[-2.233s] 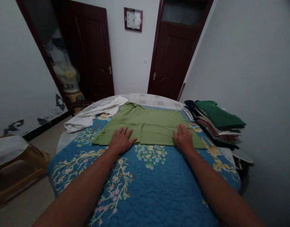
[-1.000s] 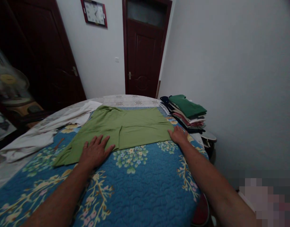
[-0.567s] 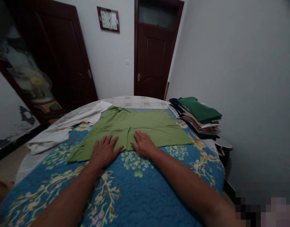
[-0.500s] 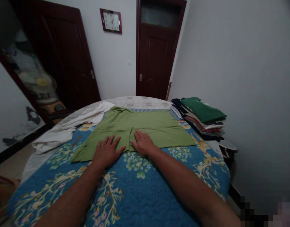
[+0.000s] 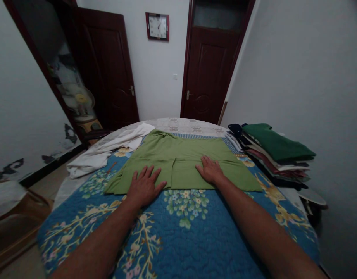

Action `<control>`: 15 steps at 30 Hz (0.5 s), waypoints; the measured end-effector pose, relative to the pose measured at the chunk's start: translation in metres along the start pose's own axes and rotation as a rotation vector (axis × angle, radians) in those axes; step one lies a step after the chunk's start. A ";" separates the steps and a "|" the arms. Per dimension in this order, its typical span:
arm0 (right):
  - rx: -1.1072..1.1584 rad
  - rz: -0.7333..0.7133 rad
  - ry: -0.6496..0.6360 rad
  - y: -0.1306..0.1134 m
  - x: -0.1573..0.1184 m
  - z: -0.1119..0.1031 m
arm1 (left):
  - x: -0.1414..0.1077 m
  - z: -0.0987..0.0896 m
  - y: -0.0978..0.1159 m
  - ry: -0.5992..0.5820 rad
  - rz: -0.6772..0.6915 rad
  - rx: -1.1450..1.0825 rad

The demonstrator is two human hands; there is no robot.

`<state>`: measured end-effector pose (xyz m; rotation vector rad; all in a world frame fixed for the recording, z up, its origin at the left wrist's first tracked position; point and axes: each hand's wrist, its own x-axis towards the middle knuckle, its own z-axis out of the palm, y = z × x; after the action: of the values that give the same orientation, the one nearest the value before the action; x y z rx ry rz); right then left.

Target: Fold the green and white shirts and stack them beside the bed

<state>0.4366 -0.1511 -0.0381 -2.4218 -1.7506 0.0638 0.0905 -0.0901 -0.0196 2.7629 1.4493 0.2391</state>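
A light green garment point(image 5: 190, 149) lies spread over a blue quilted floral cover point(image 5: 207, 228); I cannot tell its exact kind. It has a short slit or seam at the near middle and small wrinkles at its far left corner. My left hand point(image 5: 145, 186) rests on its near left part, palm down with fingers spread. Flat on the near right part is my right hand point(image 5: 211, 170), fingers stretched out. Neither hand grips anything.
A white garment point(image 5: 99, 153) lies loosely at the table's left. On the right edge stands a stack of folded clothes point(image 5: 278, 145) with a green one on top. A wooden chair point(image 5: 24, 221) stands at the lower left, and a wall rises on the right.
My right hand has slid right across the green garment, away from the slit. My left hand stays on the near left part. The view has turned somewhat to the left.
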 end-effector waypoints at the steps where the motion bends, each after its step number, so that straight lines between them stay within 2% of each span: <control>1: -0.018 0.030 0.007 0.014 0.000 0.000 | 0.000 0.000 0.000 -0.004 -0.003 -0.005; 9: -0.081 0.271 0.061 0.123 -0.010 -0.005 | -0.003 -0.001 0.001 -0.007 -0.021 -0.035; 12: -0.053 0.374 0.109 0.144 -0.016 -0.007 | -0.003 -0.002 0.002 -0.008 -0.017 -0.042; 15: -0.027 0.466 0.177 0.150 -0.023 -0.008 | -0.003 -0.006 0.000 0.000 -0.016 -0.057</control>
<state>0.5712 -0.2191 -0.0541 -2.7062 -1.0970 -0.1180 0.0876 -0.0931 -0.0144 2.7058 1.4411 0.2758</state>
